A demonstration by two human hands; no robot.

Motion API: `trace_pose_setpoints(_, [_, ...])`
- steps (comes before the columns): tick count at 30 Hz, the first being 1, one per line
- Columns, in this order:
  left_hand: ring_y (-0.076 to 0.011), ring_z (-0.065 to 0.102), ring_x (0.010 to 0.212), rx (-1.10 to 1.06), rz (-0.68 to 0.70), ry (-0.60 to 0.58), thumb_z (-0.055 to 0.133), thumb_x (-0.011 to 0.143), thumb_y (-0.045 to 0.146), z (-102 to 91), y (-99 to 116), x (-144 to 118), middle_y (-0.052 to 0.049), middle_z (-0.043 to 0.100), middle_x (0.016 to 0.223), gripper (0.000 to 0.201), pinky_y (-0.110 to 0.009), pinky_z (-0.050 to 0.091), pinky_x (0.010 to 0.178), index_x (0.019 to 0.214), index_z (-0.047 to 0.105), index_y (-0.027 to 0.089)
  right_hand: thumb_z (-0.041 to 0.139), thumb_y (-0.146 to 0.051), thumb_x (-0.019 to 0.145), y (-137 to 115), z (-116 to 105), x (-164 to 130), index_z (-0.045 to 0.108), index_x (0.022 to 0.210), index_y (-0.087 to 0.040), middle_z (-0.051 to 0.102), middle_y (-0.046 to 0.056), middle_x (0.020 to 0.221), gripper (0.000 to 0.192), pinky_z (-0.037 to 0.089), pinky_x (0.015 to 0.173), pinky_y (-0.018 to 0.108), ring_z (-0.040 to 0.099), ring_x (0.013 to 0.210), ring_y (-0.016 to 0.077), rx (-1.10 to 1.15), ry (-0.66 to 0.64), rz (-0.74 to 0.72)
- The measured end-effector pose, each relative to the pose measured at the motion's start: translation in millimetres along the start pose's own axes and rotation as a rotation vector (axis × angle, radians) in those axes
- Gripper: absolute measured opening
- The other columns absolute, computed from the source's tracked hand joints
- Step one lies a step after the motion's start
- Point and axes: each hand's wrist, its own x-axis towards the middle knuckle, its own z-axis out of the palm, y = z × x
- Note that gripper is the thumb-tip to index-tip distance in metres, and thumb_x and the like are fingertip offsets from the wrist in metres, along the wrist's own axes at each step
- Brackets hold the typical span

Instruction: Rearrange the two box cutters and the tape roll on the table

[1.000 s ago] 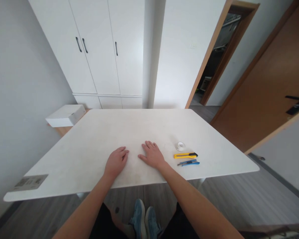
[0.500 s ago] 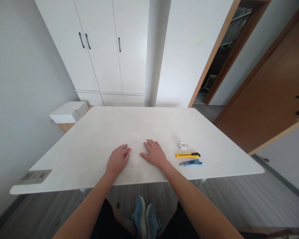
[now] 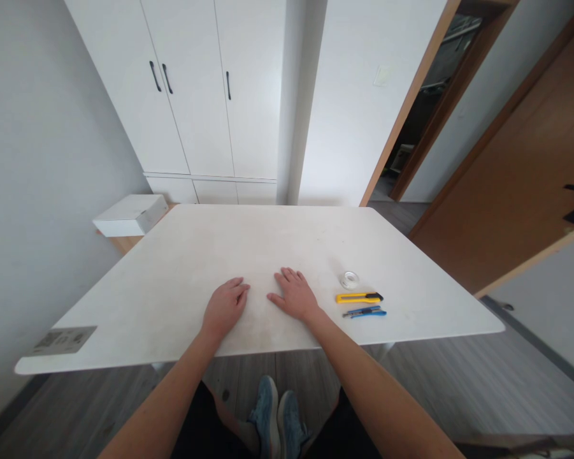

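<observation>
My left hand [image 3: 225, 305] rests on the white table [image 3: 191, 248], palm down with fingers slightly bent and nothing in it. To its right, my right hand [image 3: 294, 293] lies flat on the tabletop, fingers a little spread and holding nothing. Nearest to the right hand are a roll of clear tape [image 3: 349, 280], a yellow utility knife [image 3: 359, 298] and a blue utility knife [image 3: 365, 312]. The two knives lie one below the other, handles pointing right, apart from the hand. The tape lies on its side just above them.
A grey printed label [image 3: 64, 340] is stuck at the table's front left corner. A white box [image 3: 131, 215] sits beyond the left edge. White cabinets [image 3: 195, 95] stand behind the table, and a brown door [image 3: 511, 172] is at the right.
</observation>
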Motion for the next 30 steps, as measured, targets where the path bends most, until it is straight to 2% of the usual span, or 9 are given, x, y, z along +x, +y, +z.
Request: trace_pose_setpoints(30, [-0.024, 0.063, 0.116, -0.01, 0.009, 0.002, 0.042, 0.096, 0.032, 2.8, -2.7, -0.1, -0.01, 0.069, 0.123, 0.036, -0.043, 0.048, 0.106, 0.106, 0.074, 0.021, 0.041, -0.065, 0.094, 0.2, 0.3, 0.4, 0.045, 0.145, -0.018, 0.038, 0.017, 0.155, 0.07, 0.016, 0.117, 0.046, 0.03, 0.143, 0.0286, -0.007, 0.002, 0.002])
